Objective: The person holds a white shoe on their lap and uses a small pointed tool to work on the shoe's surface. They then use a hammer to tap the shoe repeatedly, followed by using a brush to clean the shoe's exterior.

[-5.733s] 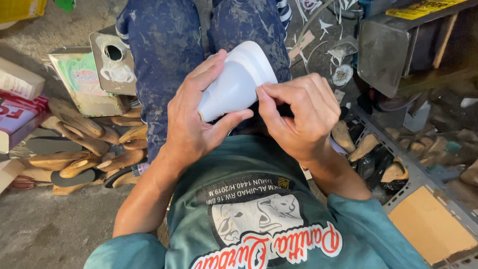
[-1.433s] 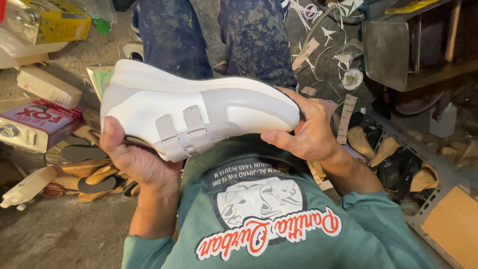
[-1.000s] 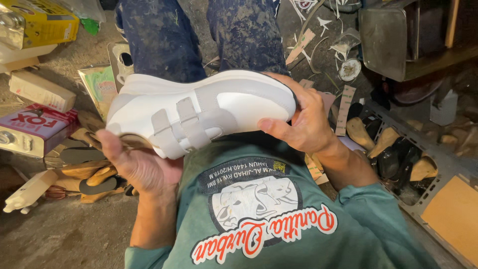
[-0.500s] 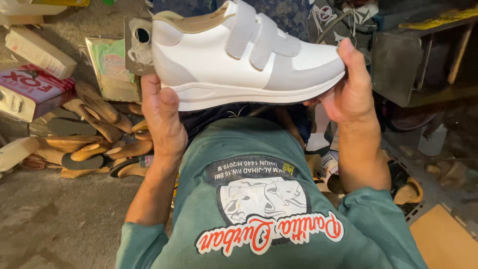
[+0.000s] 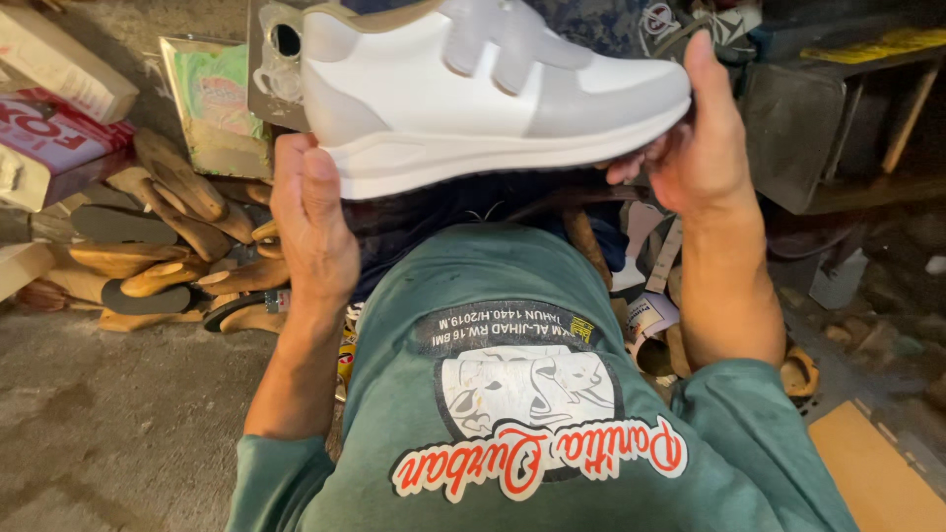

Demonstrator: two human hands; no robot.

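I hold a white sneaker (image 5: 473, 99) with two strap closures and a tan inner lining up in front of me, sole down, its toe pointing right. My left hand (image 5: 313, 222) grips the heel end from below, thumb against the sole's edge. My right hand (image 5: 702, 148) cups the toe, thumb raised along its front and fingers under the sole. The shoe hangs above my lap, over my green printed shirt (image 5: 522, 394) and dark patterned trousers.
A heap of wooden shoe lasts and flat soles (image 5: 168, 246) lies on the concrete floor at my left, beside cardboard boxes (image 5: 59, 108). A dark metal cabinet (image 5: 838, 128) stands at the right, with shoe parts and a cardboard sheet (image 5: 877, 473) below it.
The sneaker went from lying on its side near my chest to upright and raised higher, its side facing me. Both hands moved to its two ends.
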